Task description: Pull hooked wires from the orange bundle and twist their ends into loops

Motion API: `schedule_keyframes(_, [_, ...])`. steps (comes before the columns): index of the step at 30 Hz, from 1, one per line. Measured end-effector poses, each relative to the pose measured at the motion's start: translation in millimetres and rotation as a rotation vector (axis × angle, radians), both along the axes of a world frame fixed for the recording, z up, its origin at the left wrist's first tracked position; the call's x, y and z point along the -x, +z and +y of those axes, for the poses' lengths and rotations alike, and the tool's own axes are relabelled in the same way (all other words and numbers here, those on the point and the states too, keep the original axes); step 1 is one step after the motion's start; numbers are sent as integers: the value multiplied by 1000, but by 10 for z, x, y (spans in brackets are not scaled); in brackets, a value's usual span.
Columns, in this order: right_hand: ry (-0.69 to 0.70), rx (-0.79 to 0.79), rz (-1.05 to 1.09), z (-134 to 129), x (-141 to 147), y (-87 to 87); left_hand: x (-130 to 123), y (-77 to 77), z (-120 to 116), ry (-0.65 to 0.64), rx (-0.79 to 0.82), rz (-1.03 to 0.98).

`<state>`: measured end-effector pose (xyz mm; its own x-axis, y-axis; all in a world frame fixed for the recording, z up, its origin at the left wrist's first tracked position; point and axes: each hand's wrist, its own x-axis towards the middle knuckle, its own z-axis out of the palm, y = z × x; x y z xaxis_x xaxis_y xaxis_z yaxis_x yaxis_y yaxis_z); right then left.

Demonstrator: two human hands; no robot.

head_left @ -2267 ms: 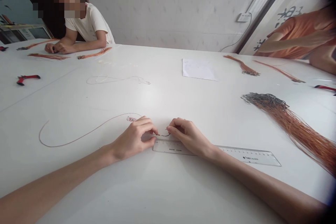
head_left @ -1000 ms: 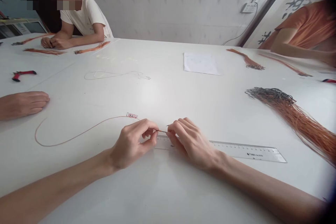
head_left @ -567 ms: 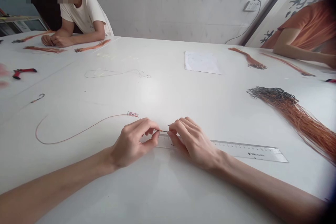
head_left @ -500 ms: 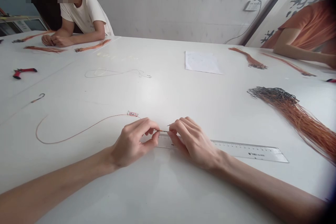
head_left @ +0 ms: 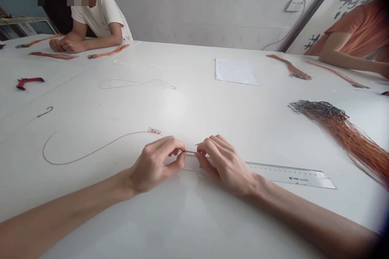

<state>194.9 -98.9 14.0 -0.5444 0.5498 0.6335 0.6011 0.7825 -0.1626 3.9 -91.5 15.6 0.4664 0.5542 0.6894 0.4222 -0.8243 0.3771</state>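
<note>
My left hand [head_left: 159, 164] pinches, between thumb and forefinger, the line-wrapped end of a dark fish hook [head_left: 191, 152]. From the other side my right hand [head_left: 220, 162] grips the same hook between its fingertips, its point sticking up beside the forefinger. The hook lies level just over a clear ruler [head_left: 306, 178], which runs under both hands. A thin reddish fishing line [head_left: 91, 156] curves away left across the table from behind my left hand. On it sits a small clear tag with red print [head_left: 154, 131]. The fingers cover much of the hook.
A big bundle of hooks on brown lines [head_left: 343, 129] lies at right. Another hook [head_left: 45, 112], red-handled pliers [head_left: 28, 82], a loose looped line [head_left: 130, 85] and a paper sheet [head_left: 236, 72] lie around the white table. Two people lean on the far sides, near smaller bundles.
The view has shifted very slightly. Both hands keep the same pinch on the hook over the ruler.
</note>
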Motion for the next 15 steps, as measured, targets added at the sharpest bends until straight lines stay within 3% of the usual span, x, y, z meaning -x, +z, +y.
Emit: schedule_keyframes(15, [13, 2, -15, -3, -5, 6, 1, -10, 0, 10, -41, -6])
